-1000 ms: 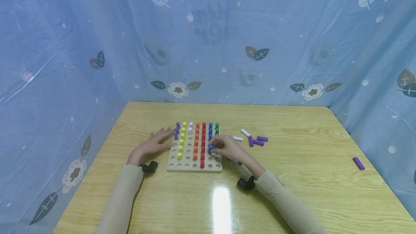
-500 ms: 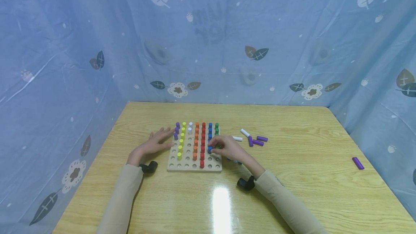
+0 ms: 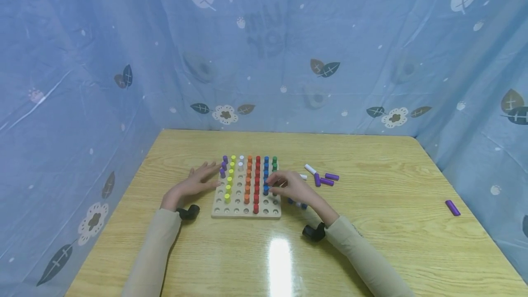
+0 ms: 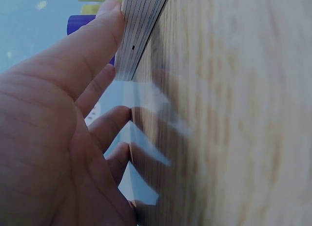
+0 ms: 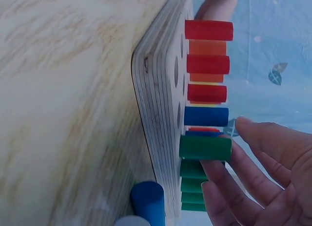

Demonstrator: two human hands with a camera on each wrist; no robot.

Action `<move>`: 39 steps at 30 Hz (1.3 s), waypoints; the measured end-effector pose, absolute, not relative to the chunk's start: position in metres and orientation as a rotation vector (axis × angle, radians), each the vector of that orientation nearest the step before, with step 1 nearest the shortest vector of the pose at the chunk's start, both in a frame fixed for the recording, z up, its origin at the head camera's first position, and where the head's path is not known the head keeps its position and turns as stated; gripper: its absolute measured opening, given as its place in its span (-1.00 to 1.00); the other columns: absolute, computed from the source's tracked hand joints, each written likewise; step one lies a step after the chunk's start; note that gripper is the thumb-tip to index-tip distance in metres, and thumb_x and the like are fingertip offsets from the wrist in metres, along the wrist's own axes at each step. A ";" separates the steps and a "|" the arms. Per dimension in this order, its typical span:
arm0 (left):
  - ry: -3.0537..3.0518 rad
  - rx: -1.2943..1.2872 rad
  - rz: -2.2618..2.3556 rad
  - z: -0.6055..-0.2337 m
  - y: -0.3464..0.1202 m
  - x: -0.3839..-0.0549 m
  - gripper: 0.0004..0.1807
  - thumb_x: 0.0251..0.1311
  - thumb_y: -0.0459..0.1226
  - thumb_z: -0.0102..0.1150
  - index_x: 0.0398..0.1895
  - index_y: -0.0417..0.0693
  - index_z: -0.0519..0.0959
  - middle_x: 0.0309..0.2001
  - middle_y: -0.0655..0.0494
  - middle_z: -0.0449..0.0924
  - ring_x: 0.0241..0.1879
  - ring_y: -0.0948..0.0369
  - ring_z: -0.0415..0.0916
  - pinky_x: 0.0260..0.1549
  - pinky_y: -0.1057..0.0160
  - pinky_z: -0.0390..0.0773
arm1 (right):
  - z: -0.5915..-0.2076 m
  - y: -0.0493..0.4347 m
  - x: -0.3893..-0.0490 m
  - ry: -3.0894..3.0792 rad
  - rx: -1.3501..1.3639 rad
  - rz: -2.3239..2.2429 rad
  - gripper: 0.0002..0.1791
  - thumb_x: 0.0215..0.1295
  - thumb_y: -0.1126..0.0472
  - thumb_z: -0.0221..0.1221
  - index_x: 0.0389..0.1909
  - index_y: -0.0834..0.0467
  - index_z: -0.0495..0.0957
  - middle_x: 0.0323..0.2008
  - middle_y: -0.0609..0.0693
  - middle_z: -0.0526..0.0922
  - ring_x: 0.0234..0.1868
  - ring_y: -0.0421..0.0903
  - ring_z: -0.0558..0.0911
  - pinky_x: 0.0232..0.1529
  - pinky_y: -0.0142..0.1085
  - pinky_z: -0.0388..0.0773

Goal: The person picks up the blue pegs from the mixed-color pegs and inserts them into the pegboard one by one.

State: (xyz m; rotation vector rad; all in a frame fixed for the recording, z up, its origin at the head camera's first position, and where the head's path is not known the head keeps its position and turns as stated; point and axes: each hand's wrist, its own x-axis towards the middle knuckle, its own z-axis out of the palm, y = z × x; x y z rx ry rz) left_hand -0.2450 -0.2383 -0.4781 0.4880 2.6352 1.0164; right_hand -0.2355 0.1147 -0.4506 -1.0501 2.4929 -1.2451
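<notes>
A wooden pegboard (image 3: pixel 247 213) lies on the table, with upright pegs in purple, yellow, white, orange, red, blue and green columns. My left hand (image 3: pixel 194 184) rests at its left side, fingers spread; in the left wrist view the thumb (image 4: pixel 100 33) touches the board's edge beside a purple peg (image 4: pixel 75 24). Over the right columns is my right hand (image 3: pixel 292 188). Its thumb and forefinger are parted beside the nearest blue peg (image 3: pixel 266 190), which stands in its hole. In the right wrist view, a green peg (image 5: pixel 205 147) stands in front of the fingers, partly hiding them.
Right of the board lie loose white pegs (image 3: pixel 310 169) and several purple pegs (image 3: pixel 332 176). Blue pegs (image 3: pixel 304 206) lie near the right wrist, partly covered by it. A lone purple peg (image 3: pixel 453 207) is by the table's right edge. Blue curtains (image 3: pixel 264 49) surround the table.
The right thumb and forefinger have let go of the blue peg, and that hand has shifted slightly right. The peg stays standing in the board. My left hand has not moved.
</notes>
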 end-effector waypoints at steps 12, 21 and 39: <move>2.636 0.476 1.010 -0.477 -0.239 -0.244 -0.23 0.20 0.14 0.02 0.44 0.25 0.01 0.49 0.05 -0.24 0.45 0.01 -0.48 0.29 -0.18 -0.63 | -0.448 0.132 -0.238 2.556 -1.037 -1.237 -0.77 0.23 0.24 0.19 -0.10 0.19 0.57 -0.16 0.06 0.66 -0.19 -0.11 0.63 -0.19 -0.30 0.60; 2.640 0.514 1.012 -0.477 -0.239 -0.244 -0.24 0.23 0.10 0.03 0.44 0.22 0.01 0.48 -0.01 -0.25 0.45 -0.04 -0.48 0.27 -0.21 -0.64 | -0.446 0.147 -0.238 2.618 -1.000 -1.262 -0.80 0.22 0.26 0.20 -0.13 0.19 0.58 -0.21 0.02 0.66 -0.22 -0.09 0.65 -0.25 -0.32 0.62; 2.644 0.523 1.015 -0.477 -0.238 -0.243 -0.24 0.23 0.08 0.03 0.44 0.19 0.02 0.48 -0.02 -0.24 0.45 -0.06 -0.47 0.27 -0.22 -0.63 | -0.452 0.171 -0.232 2.695 -0.961 -1.236 -0.78 0.18 0.25 0.23 -0.18 0.28 0.58 -0.16 0.14 0.64 -0.26 -0.03 0.63 -0.27 -0.28 0.61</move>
